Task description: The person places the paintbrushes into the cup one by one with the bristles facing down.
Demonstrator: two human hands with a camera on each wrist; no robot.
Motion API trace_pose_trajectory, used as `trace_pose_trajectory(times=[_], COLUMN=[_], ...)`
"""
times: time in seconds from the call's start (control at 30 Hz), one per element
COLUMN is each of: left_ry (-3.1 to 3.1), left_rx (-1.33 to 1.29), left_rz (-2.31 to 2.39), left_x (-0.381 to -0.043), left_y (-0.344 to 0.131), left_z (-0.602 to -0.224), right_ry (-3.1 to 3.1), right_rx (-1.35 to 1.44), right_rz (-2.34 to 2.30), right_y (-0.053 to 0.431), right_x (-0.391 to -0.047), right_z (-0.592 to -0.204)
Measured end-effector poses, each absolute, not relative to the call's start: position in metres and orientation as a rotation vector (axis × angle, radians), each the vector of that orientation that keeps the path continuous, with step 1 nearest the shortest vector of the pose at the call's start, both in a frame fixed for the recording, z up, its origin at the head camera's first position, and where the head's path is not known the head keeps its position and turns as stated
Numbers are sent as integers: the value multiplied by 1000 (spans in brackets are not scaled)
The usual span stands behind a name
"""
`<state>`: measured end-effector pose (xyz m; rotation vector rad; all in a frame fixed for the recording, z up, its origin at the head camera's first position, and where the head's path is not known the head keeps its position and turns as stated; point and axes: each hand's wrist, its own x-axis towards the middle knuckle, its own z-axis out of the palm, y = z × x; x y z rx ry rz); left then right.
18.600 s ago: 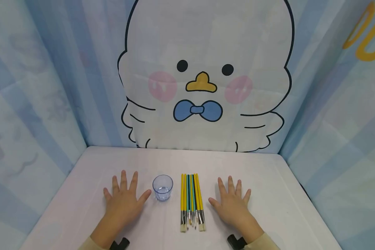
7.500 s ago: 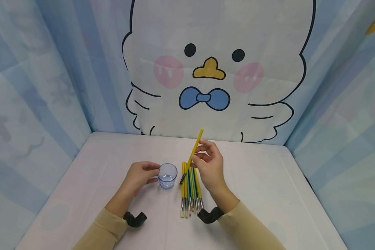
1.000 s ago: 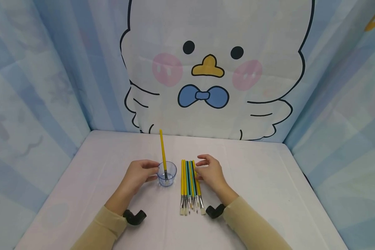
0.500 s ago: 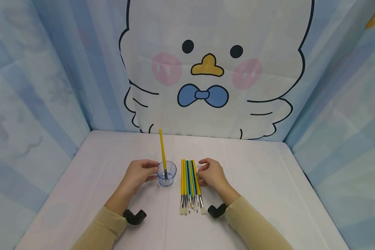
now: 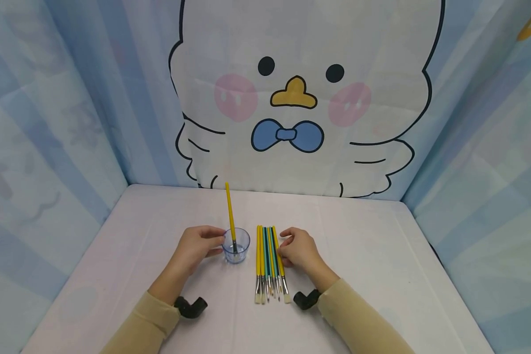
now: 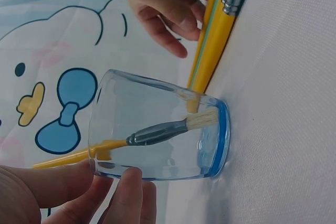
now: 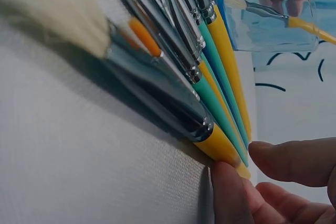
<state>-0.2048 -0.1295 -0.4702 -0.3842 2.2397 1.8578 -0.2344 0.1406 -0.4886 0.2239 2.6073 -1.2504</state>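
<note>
A clear bluish cup [image 5: 236, 245] stands upright on the table, a yellow-handled paintbrush [image 5: 230, 211] leaning in it with bristles down. My left hand [image 5: 198, 246] grips the cup's left side near the rim, thumb and fingers curled round it in the left wrist view. Right of the cup lies a row of paintbrushes [image 5: 267, 255] with yellow, teal and dark handles, bristles toward me. At the row's right edge, my right hand [image 5: 301, 250] touches the outermost yellow paintbrush [image 7: 215, 147] with a fingertip [image 7: 227, 177]; its thumb [image 7: 289, 161] stands apart from the other fingers.
A pale cloth covers the table [image 5: 358, 275]. Behind it rises a curtain [image 5: 292, 177] printed with a cartoon bird, and more striped curtain closes in both sides. Black wrist devices [image 5: 191, 308] sit at both sleeve cuffs.
Since the oldest frame, one yellow paintbrush has moved from the row into the cup, and my left hand has taken hold of the cup. Lately the right hand's fingers have lowered beside the row.
</note>
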Motion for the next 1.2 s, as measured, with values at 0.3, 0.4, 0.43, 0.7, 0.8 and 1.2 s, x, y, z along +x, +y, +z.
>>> trace_pose_trajectory(times=[0.3,0.4,0.43,0.7,0.8,1.2], left_ry=[2241,2236,2235,2234,2226,2240], left_rx=[-391,-396,-397,-390,-380,-379], left_rz=[1852,1854,1853,1854,1865,1854], left_x=[-205,-205,-205,-206,-206,-205], left_y=[-129,-129,-128,-128,-129,-128], left_z=[-469,-469,-469,-470,-470,-470], right_ry=[2625,2641,2644,2655,2657,2583], right_rx=[155,148,145,115,119,188], right_rz=[-1185,-1164,-1156,-1089,-1069,-1140], right_y=[138,138,137,138,139,140], right_x=[-233,-233,-233,-236,-238,-237], right_z=[-490,-491,-491,-490,-488,-485])
